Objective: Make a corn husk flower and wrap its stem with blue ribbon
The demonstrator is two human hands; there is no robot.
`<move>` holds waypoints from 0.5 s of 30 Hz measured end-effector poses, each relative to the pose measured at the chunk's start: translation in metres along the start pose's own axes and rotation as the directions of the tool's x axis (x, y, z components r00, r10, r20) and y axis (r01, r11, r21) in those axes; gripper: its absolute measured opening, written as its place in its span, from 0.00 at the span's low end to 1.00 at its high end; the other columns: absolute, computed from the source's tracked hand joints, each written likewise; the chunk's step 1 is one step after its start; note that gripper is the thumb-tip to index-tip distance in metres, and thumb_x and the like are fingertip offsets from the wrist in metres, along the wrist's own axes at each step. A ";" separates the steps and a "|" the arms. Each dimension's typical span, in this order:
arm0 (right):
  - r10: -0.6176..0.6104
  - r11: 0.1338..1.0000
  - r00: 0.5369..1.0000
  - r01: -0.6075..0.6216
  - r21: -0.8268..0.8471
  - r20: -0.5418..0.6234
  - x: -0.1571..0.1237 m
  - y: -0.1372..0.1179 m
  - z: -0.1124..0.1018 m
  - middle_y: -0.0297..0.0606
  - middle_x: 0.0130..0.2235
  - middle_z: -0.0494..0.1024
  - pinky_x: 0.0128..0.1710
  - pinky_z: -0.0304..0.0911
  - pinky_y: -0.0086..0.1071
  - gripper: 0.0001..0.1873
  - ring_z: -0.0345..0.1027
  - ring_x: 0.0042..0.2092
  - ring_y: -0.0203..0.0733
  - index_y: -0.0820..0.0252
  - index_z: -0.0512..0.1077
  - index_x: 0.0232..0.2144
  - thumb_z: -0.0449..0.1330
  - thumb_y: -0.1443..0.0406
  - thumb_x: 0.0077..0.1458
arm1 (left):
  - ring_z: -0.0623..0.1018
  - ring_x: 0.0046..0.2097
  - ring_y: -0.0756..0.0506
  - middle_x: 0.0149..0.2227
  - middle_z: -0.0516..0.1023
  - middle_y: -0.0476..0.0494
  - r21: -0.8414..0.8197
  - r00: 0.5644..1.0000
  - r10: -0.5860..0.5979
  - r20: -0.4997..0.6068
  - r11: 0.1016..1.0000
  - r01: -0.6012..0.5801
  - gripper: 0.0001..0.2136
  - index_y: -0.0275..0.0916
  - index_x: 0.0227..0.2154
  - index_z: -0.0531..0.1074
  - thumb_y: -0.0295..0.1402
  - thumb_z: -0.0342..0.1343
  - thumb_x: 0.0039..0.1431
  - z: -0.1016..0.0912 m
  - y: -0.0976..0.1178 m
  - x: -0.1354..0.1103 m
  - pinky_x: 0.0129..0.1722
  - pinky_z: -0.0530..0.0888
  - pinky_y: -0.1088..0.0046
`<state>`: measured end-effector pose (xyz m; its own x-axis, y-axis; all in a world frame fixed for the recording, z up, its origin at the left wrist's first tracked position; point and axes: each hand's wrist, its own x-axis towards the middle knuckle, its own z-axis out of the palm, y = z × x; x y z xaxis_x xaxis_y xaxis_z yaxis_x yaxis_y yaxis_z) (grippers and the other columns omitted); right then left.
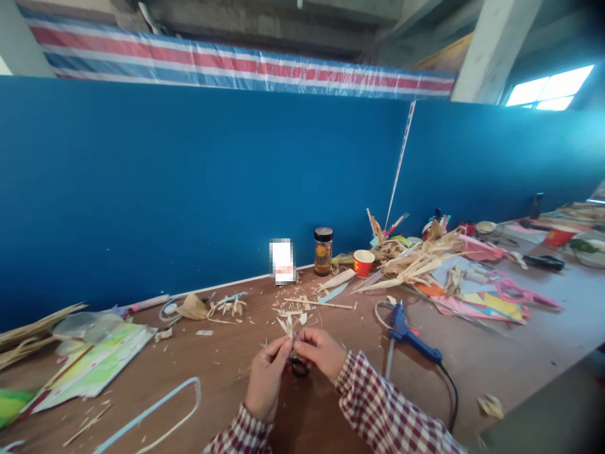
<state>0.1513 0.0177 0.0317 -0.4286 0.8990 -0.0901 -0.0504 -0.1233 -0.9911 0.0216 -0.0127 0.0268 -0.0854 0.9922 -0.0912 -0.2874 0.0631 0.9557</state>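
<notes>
Between my two hands is a small pale corn husk piece [287, 326], its pointed strips fanning upward like petals. My left hand [269, 373] pinches its base between thumb and fingertips. From the other side, my right hand [324, 352] closes its thumb and forefinger on the same base, fingertips nearly touching the left ones. Just below the fingers a black ring-shaped object [299, 367], perhaps a scissor handle, shows in part on the table. Beyond the hands lie husk scraps [295, 302] and a thin stick [326, 304].
To the right lies a blue hot glue gun [411, 334] with its cord. A lidded jar [323, 252] and a red paper cup [363, 263] stand near the blue partition [203, 183]. Dried husks [420, 258] and pink scissors [524, 293] are farther right; painted paper [101, 366] lies left.
</notes>
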 end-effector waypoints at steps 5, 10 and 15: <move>0.061 0.986 0.998 -0.061 0.156 0.005 0.003 0.007 0.004 0.26 0.17 0.62 0.18 0.49 0.23 0.21 0.53 0.18 0.27 0.64 0.64 0.22 0.63 0.51 0.38 | 0.70 0.25 0.51 0.23 0.76 0.46 -0.149 0.994 -0.099 0.045 0.983 0.104 0.13 0.35 0.30 0.77 0.36 0.64 0.40 -0.001 0.005 0.000 0.25 0.66 0.77; 0.093 0.969 0.995 -0.099 0.226 0.034 0.008 0.013 0.009 0.25 0.16 0.62 0.17 0.47 0.23 0.22 0.51 0.17 0.26 0.63 0.63 0.23 0.63 0.51 0.37 | 0.64 0.20 0.55 0.18 0.70 0.50 -0.134 0.995 -0.090 0.038 0.987 0.094 0.13 0.34 0.27 0.76 0.36 0.65 0.38 -0.005 0.005 0.002 0.20 0.61 0.80; 0.028 0.998 1.000 -0.027 -0.060 0.013 0.001 0.010 0.005 0.28 0.21 0.65 0.19 0.53 0.23 0.18 0.57 0.21 0.28 0.63 0.66 0.28 0.60 0.53 0.44 | 0.62 0.20 0.55 0.17 0.64 0.54 -0.111 1.000 -0.006 0.003 0.994 0.007 0.12 0.34 0.24 0.72 0.39 0.62 0.42 -0.012 -0.004 0.003 0.20 0.60 0.81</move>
<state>0.1456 0.0152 0.0226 -0.4418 0.8896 -0.1163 0.0155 -0.1220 -0.9924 0.0110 -0.0109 0.0194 -0.0809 0.9920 -0.0966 -0.3921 0.0575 0.9181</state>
